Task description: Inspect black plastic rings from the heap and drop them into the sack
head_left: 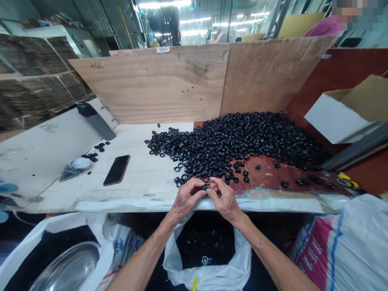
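Note:
Both my hands meet at the table's front edge, fingertips pinched on one small black ring-shaped part (205, 187). My left hand (188, 195) grips it from the left with thumb and forefinger. From the other side, my right hand (223, 198) pinches it, the remaining fingers curled. Fingertips cover some of the part, so its exact shape is unclear. Just beyond my hands spreads a big heap of small black plastic parts (236, 137), some of them open rings. Under my hands hangs an open white sack (172, 254) with dark contents.
A phone (117, 170) lies left on the white tabletop (139, 169), near a grey bottle (97, 121) and a small plastic bag (75, 167). A wooden board (169, 85) closes the back. At right are a cardboard box (339, 115), yellow-handled scissors (348, 181) and a full sack (357, 242).

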{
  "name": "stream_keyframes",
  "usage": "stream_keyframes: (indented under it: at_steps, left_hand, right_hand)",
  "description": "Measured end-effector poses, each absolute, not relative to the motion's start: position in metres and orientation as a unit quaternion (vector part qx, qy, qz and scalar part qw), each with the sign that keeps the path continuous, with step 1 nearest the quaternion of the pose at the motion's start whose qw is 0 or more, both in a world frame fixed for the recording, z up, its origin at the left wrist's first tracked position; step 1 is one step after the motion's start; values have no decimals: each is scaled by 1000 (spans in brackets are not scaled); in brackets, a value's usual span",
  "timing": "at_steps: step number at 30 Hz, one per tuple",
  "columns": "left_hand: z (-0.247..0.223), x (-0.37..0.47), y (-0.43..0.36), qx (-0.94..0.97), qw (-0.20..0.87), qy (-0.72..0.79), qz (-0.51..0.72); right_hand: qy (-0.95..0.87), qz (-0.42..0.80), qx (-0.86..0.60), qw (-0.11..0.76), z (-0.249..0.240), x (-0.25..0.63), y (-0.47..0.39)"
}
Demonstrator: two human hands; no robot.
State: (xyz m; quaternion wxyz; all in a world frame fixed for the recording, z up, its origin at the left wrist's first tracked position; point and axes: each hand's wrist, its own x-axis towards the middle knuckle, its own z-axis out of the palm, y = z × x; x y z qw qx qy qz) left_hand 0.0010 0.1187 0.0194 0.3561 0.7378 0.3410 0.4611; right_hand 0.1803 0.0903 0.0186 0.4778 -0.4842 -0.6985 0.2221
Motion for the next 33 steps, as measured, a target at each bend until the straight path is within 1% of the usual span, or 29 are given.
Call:
stream_keyframes:
  at_steps: [3,6,9,17,22,28,33]
  left_hand:
    - [19,1,119,741,354,337,461]
    - [18,0,119,742,355,338,458]
    - [18,0,120,743,357,336,455]
    - [23,2,119,765,332,330,443]
    - [22,1,119,761,328,338,446]
    - [21,2,118,757,332,344,446]
    - [24,3,118,760,336,340,439]
  right_hand:
    - [-715,234,-471,461,19,183,90]
    - [-715,199,-507,438,19,181,92]
    - [-737,179,-496,422,22,180,93]
    - [-717,244,-468,454,22,183,91]
    - [-682,273,-477,484,21,182,89]
    - [-697,272,-454,484,23,184,89]
    - [-699,265,-461,478,15,184,93]
